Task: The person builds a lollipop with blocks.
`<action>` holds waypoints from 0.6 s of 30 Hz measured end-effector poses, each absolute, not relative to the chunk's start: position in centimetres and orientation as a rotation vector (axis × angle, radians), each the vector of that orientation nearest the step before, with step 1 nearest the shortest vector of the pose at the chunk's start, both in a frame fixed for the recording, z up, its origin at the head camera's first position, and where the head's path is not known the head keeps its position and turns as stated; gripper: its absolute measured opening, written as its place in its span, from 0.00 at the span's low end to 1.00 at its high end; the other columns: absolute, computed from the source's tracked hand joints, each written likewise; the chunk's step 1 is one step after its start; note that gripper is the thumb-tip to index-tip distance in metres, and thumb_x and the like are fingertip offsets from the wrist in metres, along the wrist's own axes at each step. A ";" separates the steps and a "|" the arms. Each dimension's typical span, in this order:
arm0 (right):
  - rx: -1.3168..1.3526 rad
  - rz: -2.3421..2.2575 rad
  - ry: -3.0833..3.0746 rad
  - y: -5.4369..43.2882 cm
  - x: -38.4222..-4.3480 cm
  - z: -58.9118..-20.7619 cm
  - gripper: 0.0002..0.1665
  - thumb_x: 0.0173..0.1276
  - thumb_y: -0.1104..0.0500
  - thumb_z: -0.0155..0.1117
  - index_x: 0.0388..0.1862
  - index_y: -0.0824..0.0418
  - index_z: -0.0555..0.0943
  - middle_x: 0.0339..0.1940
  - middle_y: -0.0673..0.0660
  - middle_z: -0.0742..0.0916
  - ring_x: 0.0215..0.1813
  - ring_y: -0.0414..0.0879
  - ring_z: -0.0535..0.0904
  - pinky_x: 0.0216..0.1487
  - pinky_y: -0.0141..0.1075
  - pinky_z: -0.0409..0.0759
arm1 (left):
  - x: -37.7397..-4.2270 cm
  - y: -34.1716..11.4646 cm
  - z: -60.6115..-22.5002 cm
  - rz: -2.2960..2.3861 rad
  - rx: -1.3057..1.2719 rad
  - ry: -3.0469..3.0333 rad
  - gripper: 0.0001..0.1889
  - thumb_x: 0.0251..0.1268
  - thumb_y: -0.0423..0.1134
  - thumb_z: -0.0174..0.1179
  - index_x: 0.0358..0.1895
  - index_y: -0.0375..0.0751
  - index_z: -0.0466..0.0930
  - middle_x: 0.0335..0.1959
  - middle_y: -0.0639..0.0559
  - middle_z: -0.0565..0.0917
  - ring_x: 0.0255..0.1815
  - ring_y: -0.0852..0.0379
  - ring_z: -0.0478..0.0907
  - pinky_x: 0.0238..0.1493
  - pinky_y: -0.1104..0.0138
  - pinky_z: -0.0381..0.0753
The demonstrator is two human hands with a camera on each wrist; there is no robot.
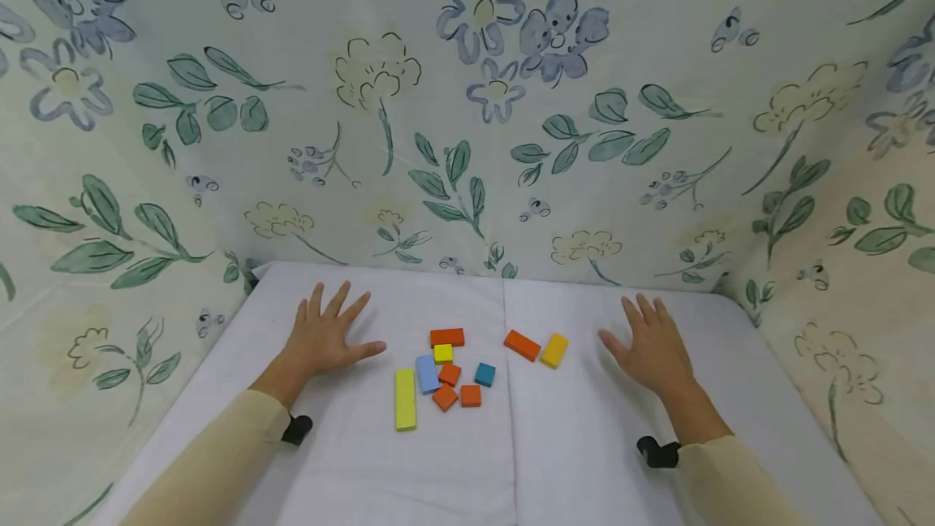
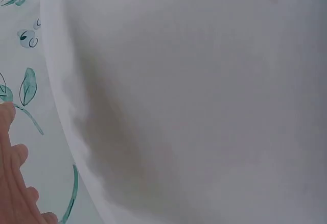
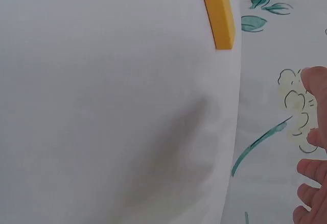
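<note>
My left hand (image 1: 325, 337) is spread over the left part of the table, thumb pointing toward the blocks, holding nothing. On the right, my right hand (image 1: 652, 347) also has its fingers extended and grips nothing. Nearest to it lies an amber block (image 1: 554, 351), beside an orange-red block (image 1: 522, 345). Between the hands sits a loose group: a long lime block (image 1: 405, 400), a light blue block (image 1: 427, 374), a yellow block (image 1: 443, 354), a teal block (image 1: 485, 374), an orange-red bar (image 1: 447, 337) and several small orange squares (image 1: 471, 395). In the right wrist view the amber block (image 3: 219, 15) shows near the top.
A white cloth (image 1: 584, 461) with a crease down its middle covers the table. Floral fabric (image 1: 467, 144) hangs behind the table and along both sides. Dark wrist devices (image 1: 660, 453) sit at both sleeve cuffs.
</note>
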State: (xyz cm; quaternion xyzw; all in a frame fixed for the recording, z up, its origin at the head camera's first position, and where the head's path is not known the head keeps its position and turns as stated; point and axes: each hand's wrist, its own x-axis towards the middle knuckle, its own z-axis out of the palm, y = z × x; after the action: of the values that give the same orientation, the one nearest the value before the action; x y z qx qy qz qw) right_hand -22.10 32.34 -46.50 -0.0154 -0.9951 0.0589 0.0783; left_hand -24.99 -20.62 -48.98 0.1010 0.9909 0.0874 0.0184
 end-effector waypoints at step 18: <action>0.082 0.522 -3.001 23.9 -20.0 -46.3 0.36 0.71 0.44 0.68 0.72 0.58 0.74 0.58 0.63 0.85 0.59 0.60 0.79 0.59 0.57 0.82 | -20.7 -16.2 -48.4 0.461 0.325 2.975 0.57 0.45 0.84 0.59 0.78 0.58 0.63 0.71 0.41 0.68 0.66 0.38 0.67 0.64 0.38 0.74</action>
State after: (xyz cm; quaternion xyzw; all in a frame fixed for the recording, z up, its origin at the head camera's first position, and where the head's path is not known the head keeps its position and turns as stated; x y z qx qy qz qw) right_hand -20.02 23.95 -46.26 0.0269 -0.9838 0.1711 0.0472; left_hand -20.71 -16.17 -48.38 0.1070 0.9809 0.1520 0.0566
